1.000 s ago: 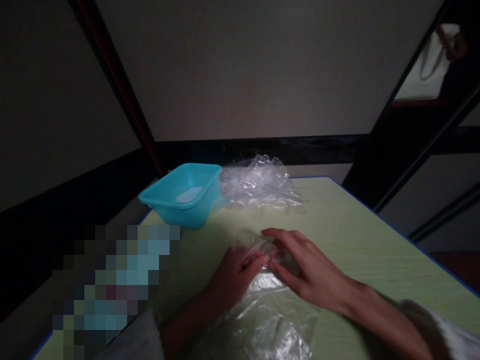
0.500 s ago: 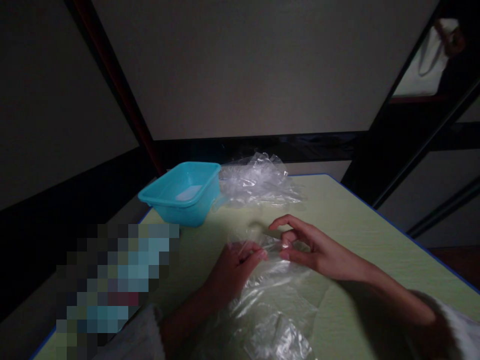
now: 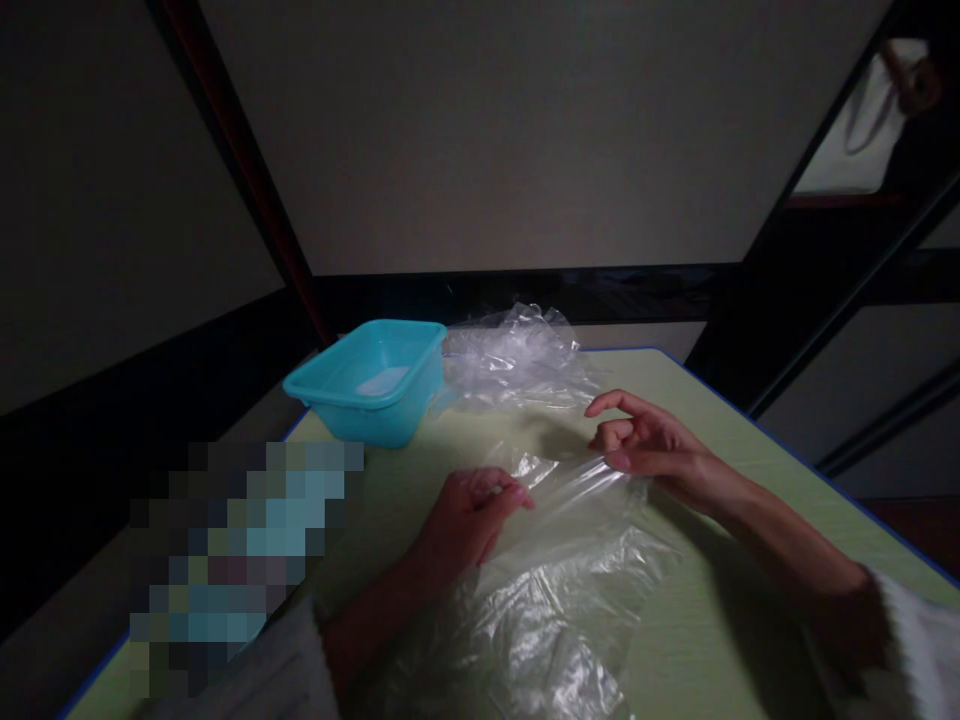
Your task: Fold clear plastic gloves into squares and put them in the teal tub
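Observation:
A clear plastic bag [image 3: 555, 590] lies spread and crinkled over the near part of the table, its upper edge lifted between my hands. My right hand [image 3: 660, 445] pinches that edge between thumb and a curled finger, the index finger raised apart. My left hand [image 3: 472, 515] is closed on the bag's left side, thumb against the fingers. Between the two hands the film is drawn into taut folds. Beyond them, a pile of clear plastic bags [image 3: 517, 360] rests at the table's far edge.
A turquoise plastic basin [image 3: 360, 420] with a white piece inside stands at the back left of the pale green table [image 3: 720, 520]. A pixelated patch hides something at the left edge. Behind the table rises a panelled wall or cabinet [image 3: 480, 140]; a white bag [image 3: 855, 130] sits upper right.
My right hand has moved right and slightly up, pulling the bag's edge with it. My left hand stays near its place, so the film between them is stretched wider.

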### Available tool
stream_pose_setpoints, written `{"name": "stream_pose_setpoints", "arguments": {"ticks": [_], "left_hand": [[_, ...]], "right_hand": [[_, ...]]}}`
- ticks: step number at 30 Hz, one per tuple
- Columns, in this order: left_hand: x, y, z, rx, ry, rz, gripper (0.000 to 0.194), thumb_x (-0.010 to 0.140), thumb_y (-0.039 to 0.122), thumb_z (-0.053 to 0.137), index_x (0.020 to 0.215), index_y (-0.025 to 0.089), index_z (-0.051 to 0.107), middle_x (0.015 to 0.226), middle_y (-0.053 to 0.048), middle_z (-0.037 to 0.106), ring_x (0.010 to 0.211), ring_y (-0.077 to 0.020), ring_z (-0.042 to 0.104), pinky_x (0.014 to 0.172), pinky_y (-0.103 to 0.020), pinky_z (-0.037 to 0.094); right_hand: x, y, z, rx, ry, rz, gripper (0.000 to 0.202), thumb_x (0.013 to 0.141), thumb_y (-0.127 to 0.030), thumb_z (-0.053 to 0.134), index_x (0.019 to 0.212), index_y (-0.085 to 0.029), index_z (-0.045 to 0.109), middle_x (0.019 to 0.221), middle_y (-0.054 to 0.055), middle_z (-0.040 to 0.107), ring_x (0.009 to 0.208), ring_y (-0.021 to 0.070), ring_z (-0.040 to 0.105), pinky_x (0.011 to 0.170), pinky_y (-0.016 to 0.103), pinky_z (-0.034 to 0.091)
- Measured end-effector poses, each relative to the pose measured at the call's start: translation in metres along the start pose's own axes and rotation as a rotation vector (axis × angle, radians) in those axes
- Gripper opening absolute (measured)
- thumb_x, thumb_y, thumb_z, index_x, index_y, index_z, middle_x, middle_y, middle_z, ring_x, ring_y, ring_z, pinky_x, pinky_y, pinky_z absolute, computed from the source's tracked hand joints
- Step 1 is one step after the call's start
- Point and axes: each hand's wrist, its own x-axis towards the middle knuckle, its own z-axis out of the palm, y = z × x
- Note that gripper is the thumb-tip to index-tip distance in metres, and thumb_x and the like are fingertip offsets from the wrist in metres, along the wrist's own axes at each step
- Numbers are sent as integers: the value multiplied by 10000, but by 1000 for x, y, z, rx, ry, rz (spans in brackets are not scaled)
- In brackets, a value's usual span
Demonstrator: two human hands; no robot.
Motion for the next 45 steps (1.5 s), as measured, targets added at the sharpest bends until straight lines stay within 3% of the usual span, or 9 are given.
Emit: {"name": "stream_pose_setpoints", "arguments": {"ticks": [5, 10, 14, 19, 24, 31, 36, 40, 45], "left_hand": [[-1, -2, -1, -1, 5, -9, 371, 665, 523, 528, 612, 157, 562, 273, 104, 311, 240, -41, 221, 297, -178, 137], [-3, 2, 1, 22, 7, -30, 352, 664, 499, 546, 605, 153, 562, 303, 102, 309, 255, -40, 244, 302, -177, 161], [-6, 6, 5, 54, -58, -64, 326, 671, 472, 548, 604, 153, 567, 320, 95, 305, 267, -50, 266, 305, -188, 182], [-6, 3, 8, 63, -131, -13, 285, 672, 408, 563, 549, 152, 545, 345, 82, 317, 305, -45, 266, 333, -194, 169], [-5, 4, 5, -2, -207, -62, 292, 653, 448, 589, 592, 167, 536, 310, 93, 337, 259, -50, 277, 300, -184, 200], [-5, 1, -10, -372, -372, -135, 441, 631, 553, 619, 830, 161, 588, 369, 59, 503, 245, -54, 324, 272, -165, 203], [-5, 1, -21, -574, -415, -167, 440, 628, 547, 609, 876, 183, 609, 382, 51, 487, 244, -62, 323, 275, -177, 202], [-4, 12, -32, -774, -174, -199, 411, 727, 544, 519, 852, 168, 628, 367, 69, 365, 267, -46, 269, 305, -170, 205], [7, 17, -42, -1084, 296, -200, 297, 868, 317, 370, 864, 124, 595, 466, 31, 491, 297, -54, 352, 308, -160, 293]], "right_hand": [[2, -2, -1, -27, 157, -128, 319, 619, -187, 643, 915, -205, 525, 537, -76, 462, 492, 89, 404, 552, 255, 370], [0, -12, 7, -370, 326, -271, 183, 745, -255, 586, 915, -217, 531, 712, -11, 530, 679, 140, 503, 649, 283, 405], [-7, -22, 24, -638, 1, -164, 325, 798, -292, 563, 1098, -201, 477, 859, 31, 601, 849, 183, 557, 790, 347, 421], [-12, -21, 40, -477, -333, 80, 361, 765, -181, 598, 1084, -172, 428, 827, 8, 580, 791, 145, 570, 713, 300, 457], [-13, -11, 37, -74, -389, 115, 327, 771, -61, 544, 1014, -189, 369, 822, -10, 558, 740, 86, 556, 624, 219, 426], [-15, -22, 27, -72, -482, 240, 329, 768, -142, 581, 1066, -201, 453, 908, 50, 648, 711, 101, 587, 485, 179, 365], [-20, -22, 20, 55, -464, 201, 464, 734, -209, 634, 1151, -263, 438, 892, 40, 693, 585, 73, 579, 436, 155, 324], [-15, -17, 15, 212, -233, 150, 670, 658, -248, 682, 1242, -312, 362, 828, -3, 694, 362, 16, 397, 344, 141, 246], [0, -3, 10, 142, 194, 265, 798, 582, -189, 702, 1273, -265, 311, 878, 18, 666, 391, 21, 393, 353, 151, 281]]}}
